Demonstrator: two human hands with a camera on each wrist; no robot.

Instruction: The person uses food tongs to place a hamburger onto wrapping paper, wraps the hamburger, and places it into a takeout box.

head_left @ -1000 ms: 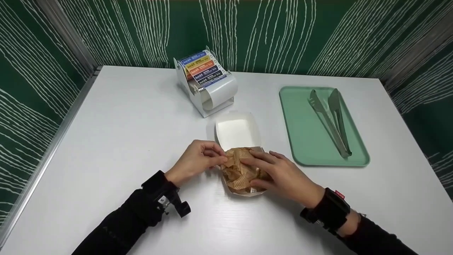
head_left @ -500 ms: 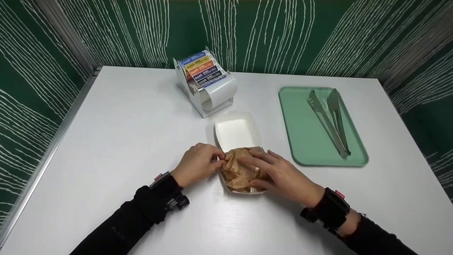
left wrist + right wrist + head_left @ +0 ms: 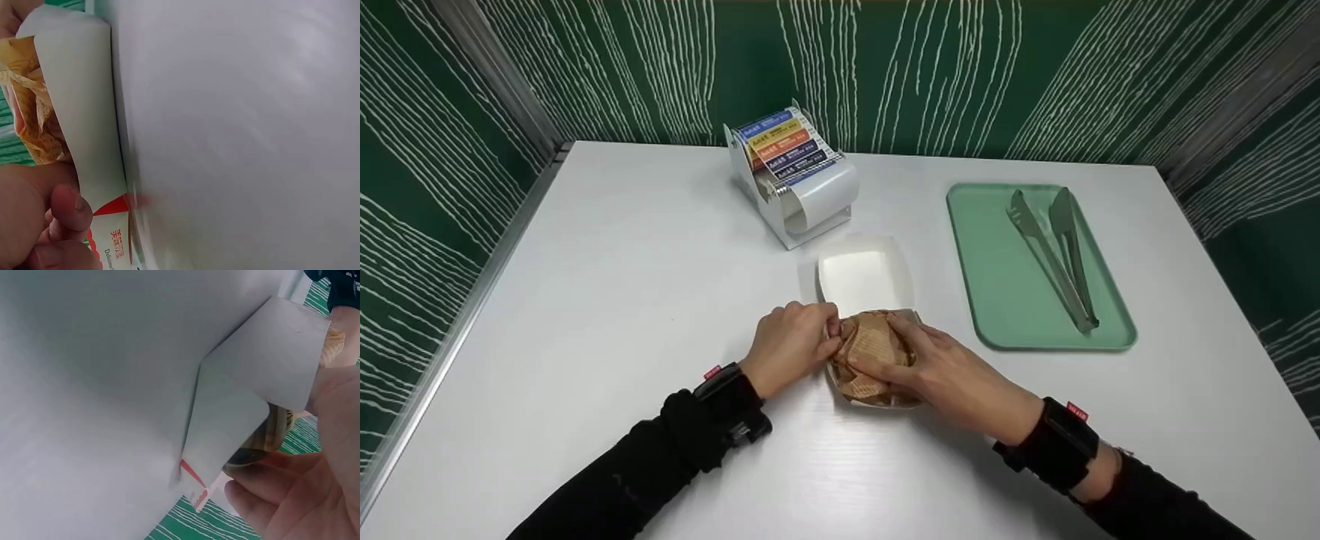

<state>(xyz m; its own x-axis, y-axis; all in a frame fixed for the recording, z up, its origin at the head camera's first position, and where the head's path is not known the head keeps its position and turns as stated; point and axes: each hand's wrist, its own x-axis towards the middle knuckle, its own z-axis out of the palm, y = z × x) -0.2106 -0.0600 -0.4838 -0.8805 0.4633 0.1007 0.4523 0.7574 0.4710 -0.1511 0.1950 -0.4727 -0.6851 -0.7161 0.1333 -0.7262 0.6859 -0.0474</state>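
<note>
An open burger box (image 3: 866,281) of white card stands mid-table with its lid laid back. In its base sits a burger wrapped in brown printed paper (image 3: 877,341); the wrapping hides most of the food. My right hand (image 3: 960,375) grips the wrapped burger from the right, thumb and fingers bent over its top and side. At the left rim, my left hand (image 3: 795,341) pinches the edge of the wrapping with curled fingers. In the left wrist view, the left hand (image 3: 34,219) reaches over the box wall (image 3: 84,107) beside the red-printed lid.
Behind the box stands a white label dispenser (image 3: 829,195) with several coloured label rolls. To the right, metal tongs (image 3: 1057,255) lie on a green tray (image 3: 986,300). A green wall (image 3: 765,67) with white streaks closes off the back of the white table (image 3: 645,247).
My right hand has drawn in over the wrapped burger and bent its fingers round it. The left hand has turned and pushed the paper edge down at the box's left rim.
</note>
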